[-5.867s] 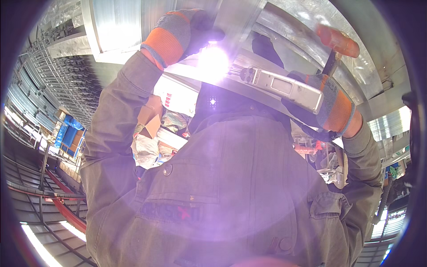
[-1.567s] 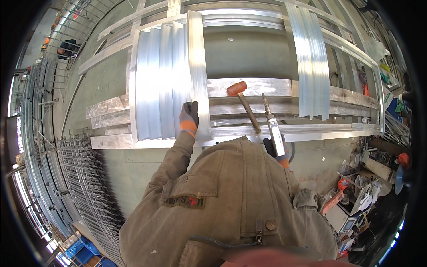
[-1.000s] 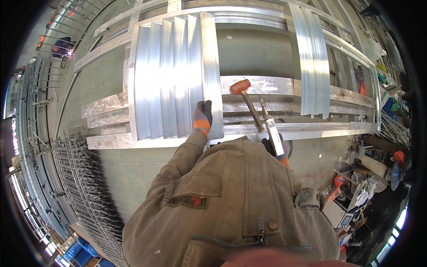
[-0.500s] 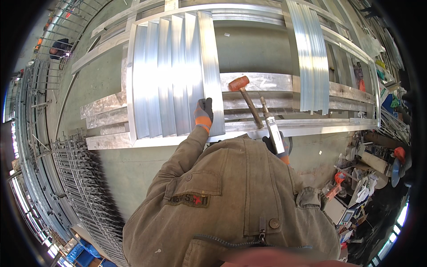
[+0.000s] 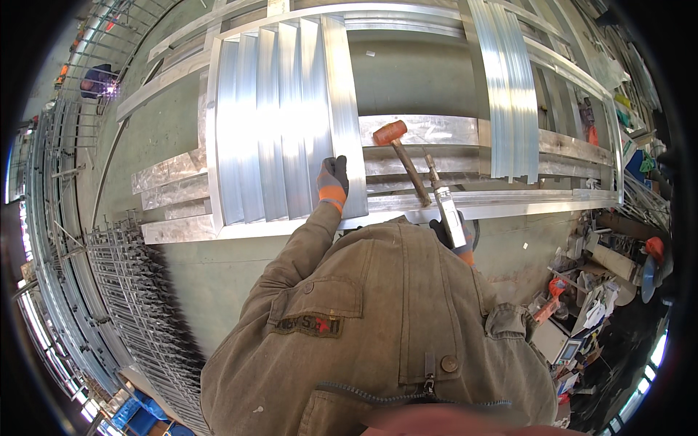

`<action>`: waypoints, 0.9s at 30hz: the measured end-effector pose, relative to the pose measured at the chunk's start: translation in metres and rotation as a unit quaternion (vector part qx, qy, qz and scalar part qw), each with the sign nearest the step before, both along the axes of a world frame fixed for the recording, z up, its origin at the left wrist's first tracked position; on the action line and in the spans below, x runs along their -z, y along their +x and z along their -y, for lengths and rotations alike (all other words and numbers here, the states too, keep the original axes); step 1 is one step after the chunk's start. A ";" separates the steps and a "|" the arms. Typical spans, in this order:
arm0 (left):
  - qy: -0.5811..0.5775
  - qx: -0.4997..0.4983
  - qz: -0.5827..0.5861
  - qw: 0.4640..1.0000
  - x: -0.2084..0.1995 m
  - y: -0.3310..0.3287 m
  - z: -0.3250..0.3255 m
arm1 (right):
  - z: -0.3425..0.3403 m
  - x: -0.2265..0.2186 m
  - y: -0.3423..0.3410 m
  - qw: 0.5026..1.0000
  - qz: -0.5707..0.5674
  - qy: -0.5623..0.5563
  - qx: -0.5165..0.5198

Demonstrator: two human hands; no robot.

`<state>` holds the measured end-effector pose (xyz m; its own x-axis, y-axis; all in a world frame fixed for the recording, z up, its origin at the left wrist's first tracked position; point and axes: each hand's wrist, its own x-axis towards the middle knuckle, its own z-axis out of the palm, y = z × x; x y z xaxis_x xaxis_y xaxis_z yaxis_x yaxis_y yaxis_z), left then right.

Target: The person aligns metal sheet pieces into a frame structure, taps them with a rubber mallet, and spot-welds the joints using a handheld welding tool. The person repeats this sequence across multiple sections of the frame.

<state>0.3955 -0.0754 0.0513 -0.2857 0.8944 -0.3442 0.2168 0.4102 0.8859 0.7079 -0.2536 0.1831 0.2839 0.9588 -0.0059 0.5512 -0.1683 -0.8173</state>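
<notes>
My left hand [image 5: 333,182], in a dark glove with an orange cuff, is closed at the right-hand upright slat [image 5: 340,109] of a louvred metal panel. Its fingers curl against the slat's edge near the lower end. By the frame's near rail my right hand [image 5: 465,254], also gloved, grips a silver long-nosed power tool [image 5: 450,218]; most of its fingers are hidden behind the tool and my jacket. The tool's nose points away from me over the rail. Just left of it, a mallet [image 5: 391,132] with an orange head and brown handle lies across the metal beams.
Loose stacked slats [image 5: 510,102] lie across the frame on the right. Metal beams [image 5: 174,174] stick out at left, near a rack of thin bars [image 5: 138,283]. Cluttered tools and papers [image 5: 589,312] fill the lower right. A person [image 5: 98,80] works at far left beside a bright spark.
A bright spark now shows beside the far person. My hands, the power tool and the mallet have hardly shifted.
</notes>
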 end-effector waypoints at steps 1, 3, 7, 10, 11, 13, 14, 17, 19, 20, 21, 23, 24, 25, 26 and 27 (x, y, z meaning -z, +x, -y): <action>0.001 -0.001 -0.003 1.000 0.001 0.000 0.000 | 0.000 0.000 0.000 0.999 -0.025 -0.025 0.013; 0.009 -0.002 -0.004 1.000 0.005 0.000 -0.001 | 0.001 0.002 0.000 0.994 -0.075 -0.070 0.044; 0.002 -0.002 -0.018 1.000 0.011 0.000 -0.002 | 0.003 0.004 0.004 0.998 -0.052 -0.034 0.009; 0.003 0.000 -0.026 1.000 0.012 -0.001 -0.001 | 0.004 0.003 0.010 0.995 0.022 -0.090 -0.033; 0.007 0.000 -0.027 1.000 0.011 -0.002 -0.001 | 0.003 0.003 0.011 0.993 0.032 -0.105 -0.035; 0.005 0.000 -0.032 0.999 0.008 -0.002 -0.001 | 0.001 0.001 0.011 0.992 0.031 -0.114 -0.036; -0.001 0.000 -0.037 0.999 0.006 -0.003 -0.001 | 0.000 -0.001 0.010 0.993 0.019 -0.107 -0.035; -0.016 -0.001 -0.049 0.999 -0.002 -0.003 -0.003 | 0.000 0.001 0.010 0.995 0.053 -0.066 -0.043; -0.021 0.003 -0.059 0.998 -0.007 -0.004 -0.003 | 0.004 0.011 0.012 0.995 0.083 -0.040 -0.045; -0.023 0.006 -0.065 0.998 -0.008 -0.004 -0.005 | 0.006 0.019 0.015 0.994 0.091 -0.033 -0.043; -0.035 0.011 -0.074 0.997 -0.010 -0.006 -0.003 | 0.010 0.028 0.017 0.994 0.095 -0.021 -0.042; -0.020 0.024 -0.049 0.998 -0.012 -0.010 -0.005 | 0.014 0.052 0.016 0.999 -0.035 -0.036 0.019; -0.008 0.026 -0.074 0.997 -0.012 -0.010 -0.007 | 0.017 0.061 0.015 0.993 -0.097 -0.045 0.052; -0.015 0.033 -0.050 0.998 -0.012 -0.013 -0.009 | 0.018 0.066 0.013 0.982 -0.157 -0.051 0.087; -0.011 0.052 -0.063 0.997 -0.012 -0.014 -0.012 | 0.019 0.067 0.011 0.974 -0.184 -0.069 0.114; -0.013 0.067 -0.066 0.996 -0.012 -0.014 -0.014 | 0.018 0.065 0.007 0.981 -0.168 -0.035 0.087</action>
